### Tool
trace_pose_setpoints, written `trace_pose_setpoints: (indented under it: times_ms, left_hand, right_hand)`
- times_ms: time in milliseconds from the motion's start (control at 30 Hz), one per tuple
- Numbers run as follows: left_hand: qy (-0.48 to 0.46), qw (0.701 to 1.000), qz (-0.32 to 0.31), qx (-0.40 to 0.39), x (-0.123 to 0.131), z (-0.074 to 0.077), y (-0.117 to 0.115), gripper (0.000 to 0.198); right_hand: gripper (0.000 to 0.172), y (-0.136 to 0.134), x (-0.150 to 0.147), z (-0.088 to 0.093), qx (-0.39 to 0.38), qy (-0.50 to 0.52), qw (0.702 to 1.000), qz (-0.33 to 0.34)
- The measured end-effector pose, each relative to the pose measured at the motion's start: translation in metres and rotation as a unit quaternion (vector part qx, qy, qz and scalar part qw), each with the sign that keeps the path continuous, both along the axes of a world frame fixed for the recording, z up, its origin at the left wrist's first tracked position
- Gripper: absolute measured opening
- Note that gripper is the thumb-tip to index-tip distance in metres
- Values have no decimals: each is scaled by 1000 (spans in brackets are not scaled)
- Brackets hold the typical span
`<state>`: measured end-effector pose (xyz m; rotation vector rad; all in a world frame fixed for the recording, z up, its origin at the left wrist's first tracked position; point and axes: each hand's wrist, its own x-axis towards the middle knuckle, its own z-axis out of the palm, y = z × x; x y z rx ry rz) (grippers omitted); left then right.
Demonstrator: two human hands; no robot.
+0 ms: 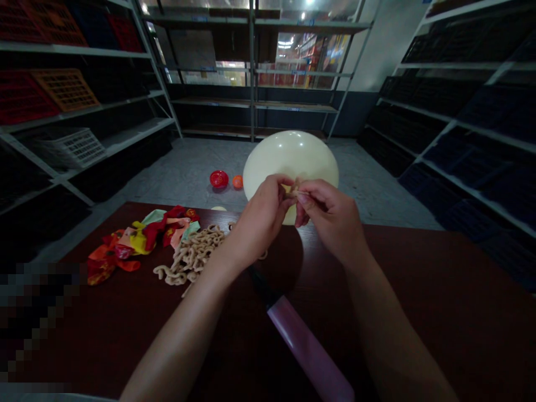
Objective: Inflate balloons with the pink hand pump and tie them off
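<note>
A large, shiny, cream-coloured balloon (291, 153) is beyond my hands, over the far table edge. My left hand (266, 215) is closed, its thumb and fingers pinching at the balloon's near end. Opposite it, the fingertips of my right hand (333, 215) pinch the same small, light tan neck-like part (296, 188). The fingers partly hide this spot, so I cannot make out a knot. Below my hands lies a hand pump (307, 346) with a pinkish-purple barrel and a black nozzle end pointing away to the left.
Curled beige strands (195, 254) are heaped left of my left forearm. Crumpled limp balloons (144, 237) in several colours lie beyond them on the dark brown table (419, 290). A red round thing (219, 179) and an orange one (238, 181) rest on the floor. Shelves (121, 142) stand around.
</note>
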<state>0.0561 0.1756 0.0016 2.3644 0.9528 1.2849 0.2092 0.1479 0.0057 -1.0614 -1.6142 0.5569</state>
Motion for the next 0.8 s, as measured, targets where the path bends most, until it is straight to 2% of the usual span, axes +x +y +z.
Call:
trace_pose_setpoints:
  times_ms: [133, 233, 533, 667, 800]
  left_hand:
    - [34, 998, 31, 33, 1, 0, -3, 9]
    - [36, 998, 44, 31, -1, 1, -5, 5]
    - [-23, 997, -40, -67, -9, 8, -3, 9]
    - [31, 992, -73, -96, -16, 6, -2, 12]
    - [44, 990, -90, -100, -21, 6, 2, 7]
  right_hand:
    - [9, 1, -4, -2, 17, 0, 1000, -25]
    - [9, 2, -4, -5, 37, -14, 998, -45]
    - [13, 1, 4, -5, 80, -114, 990, -31]
    - [14, 2, 1, -7, 55, -135, 989, -27]
    - [18, 2, -1, -7, 8, -100, 995, 8]
